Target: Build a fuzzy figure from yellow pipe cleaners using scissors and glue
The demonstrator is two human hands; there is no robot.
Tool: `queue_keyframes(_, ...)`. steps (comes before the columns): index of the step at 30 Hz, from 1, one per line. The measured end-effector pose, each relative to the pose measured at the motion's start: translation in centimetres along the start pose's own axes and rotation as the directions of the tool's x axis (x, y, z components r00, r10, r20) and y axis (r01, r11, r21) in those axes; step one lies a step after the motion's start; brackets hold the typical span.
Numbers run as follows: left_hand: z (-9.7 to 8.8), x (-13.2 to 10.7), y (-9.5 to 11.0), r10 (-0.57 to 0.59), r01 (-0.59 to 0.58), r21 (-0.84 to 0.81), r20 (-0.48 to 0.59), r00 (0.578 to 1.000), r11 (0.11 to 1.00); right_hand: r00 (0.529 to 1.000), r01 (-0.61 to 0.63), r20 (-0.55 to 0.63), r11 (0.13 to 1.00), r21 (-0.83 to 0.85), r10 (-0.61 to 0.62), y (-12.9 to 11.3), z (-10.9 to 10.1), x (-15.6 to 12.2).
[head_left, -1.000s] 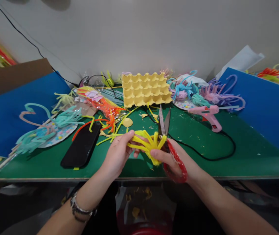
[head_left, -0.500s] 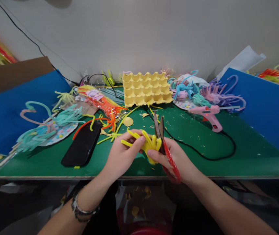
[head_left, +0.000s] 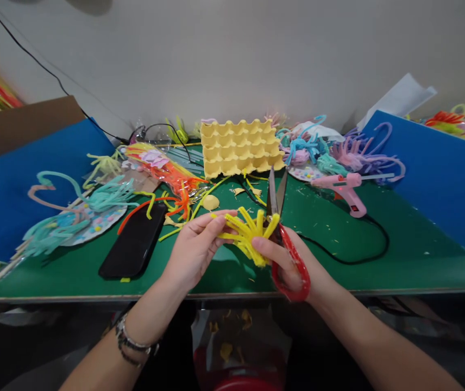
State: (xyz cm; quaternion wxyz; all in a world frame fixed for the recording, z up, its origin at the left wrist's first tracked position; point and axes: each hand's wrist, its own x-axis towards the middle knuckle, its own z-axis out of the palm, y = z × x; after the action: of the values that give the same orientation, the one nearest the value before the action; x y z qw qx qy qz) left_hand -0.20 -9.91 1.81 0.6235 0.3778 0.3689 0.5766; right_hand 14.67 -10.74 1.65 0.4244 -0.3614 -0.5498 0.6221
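Note:
Between my hands, above the table's front edge, is a bundle of yellow pipe cleaners [head_left: 252, 239] with its stems fanned out. My left hand [head_left: 198, 244] pinches a stem at the bundle's left side between thumb and fingers. Scissors with red handles [head_left: 293, 266] rest in my right hand [head_left: 297, 255], their blades parted and pointing up and away. My right thumb presses on the bundle too, so this hand holds both. The fingers behind the bundle are hidden.
A yellow egg carton [head_left: 243, 149] stands at the back. A pink glue gun [head_left: 349, 190] with a black cord lies right, a black phone [head_left: 134, 239] left. Blue boxes [head_left: 440, 184] flank both sides. Pipe cleaners [head_left: 171, 174] and yellow scraps are strewn about the green table [head_left: 379, 277].
The yellow stems have spread out more. My left hand has shifted left, away from the bundle's middle, and the scissors have turned so their blades show wider apart.

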Motion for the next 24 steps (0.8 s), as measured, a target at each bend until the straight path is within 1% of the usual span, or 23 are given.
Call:
queue_keyframes(3, -0.2, 0.3, 0.0, 0.008, -0.009, -0.022, -0.058, 0.998, 1.0, 0.999, -0.009, -0.053, 1.0, 0.014, 0.01, -0.1, 0.0, 0.1)
queue_keyframes(6, -0.6, 0.7, 0.1, 0.052, -0.057, -0.04, -0.098, 0.994, 0.998, 0.997, -0.015, -0.073, 0.999, 0.035, 0.017, 0.0, -0.2, 0.1)
queue_keyframes(9, -1.1, 0.9, 0.4, 0.135, -0.142, -0.032, -0.154, 0.979, 0.989, 0.997, -0.024, -0.079, 0.999, 0.044, 0.027, 0.0, -0.3, 0.0)
queue_keyframes(10, -1.2, 0.9, 0.4, 0.176, -0.18, -0.014, -0.158, 0.972, 0.984, 0.997, -0.028, -0.077, 0.999, 0.03, 0.031, 0.0, -0.3, 0.1)
queue_keyframes(11, -1.2, 0.8, 0.5, 0.222, -0.222, 0.02, -0.141, 0.965, 0.975, 0.997, -0.032, -0.072, 0.999, 0.01, 0.033, -0.1, -0.3, 0.1)
queue_keyframes(12, -1.2, 0.7, 0.5, 0.263, -0.257, 0.069, -0.102, 0.959, 0.964, 0.997, -0.035, -0.063, 0.999, -0.012, 0.034, -0.2, -0.3, 0.1)
queue_keyframes(13, -1.2, 0.4, 0.5, 0.284, -0.277, 0.13, -0.039, 0.958, 0.952, 0.998, -0.036, -0.047, 0.999, -0.031, 0.035, -0.3, -0.3, 0.1)
queue_keyframes(15, -0.8, -0.1, 0.5, 0.248, -0.269, 0.255, 0.113, 0.962, 0.929, 0.999, -0.044, 0.002, 0.998, -0.049, 0.045, -0.4, -0.1, 0.1)
queue_keyframes(16, -0.6, -0.4, 0.4, 0.204, -0.25, 0.306, 0.176, 0.963, 0.918, 0.998, -0.047, 0.03, 0.998, -0.049, 0.049, -0.5, 0.0, 0.1)
queue_keyframes(17, -0.3, -0.6, 0.4, 0.162, -0.23, 0.347, 0.214, 0.963, 0.909, 0.997, -0.048, 0.053, 0.998, -0.045, 0.05, -0.5, 0.1, 0.1)
queue_keyframes(18, -0.1, -0.8, 0.4, 0.139, -0.218, 0.378, 0.226, 0.964, 0.9, 0.996, -0.048, 0.071, 0.998, -0.042, 0.051, -0.5, 0.2, 0.1)
queue_keyframes(20, 0.3, -0.9, 0.5, 0.143, -0.218, 0.411, 0.205, 0.968, 0.885, 0.995, -0.042, 0.093, 0.998, -0.048, 0.047, -0.6, 0.3, 0.1)
queue_keyframes(22, 0.5, -0.8, 0.4, 0.155, -0.21, 0.425, 0.16, 0.975, 0.881, 0.994, -0.017, 0.107, 0.996, -0.089, 0.026, -0.8, 0.0, 0.2)
queue_keyframes(24, 0.4, -0.6, 0.3, 0.174, -0.194, 0.426, 0.086, 0.981, 0.884, 0.995, 0.027, 0.099, 0.982, -0.185, -0.008, -1.1, -0.9, 0.4)
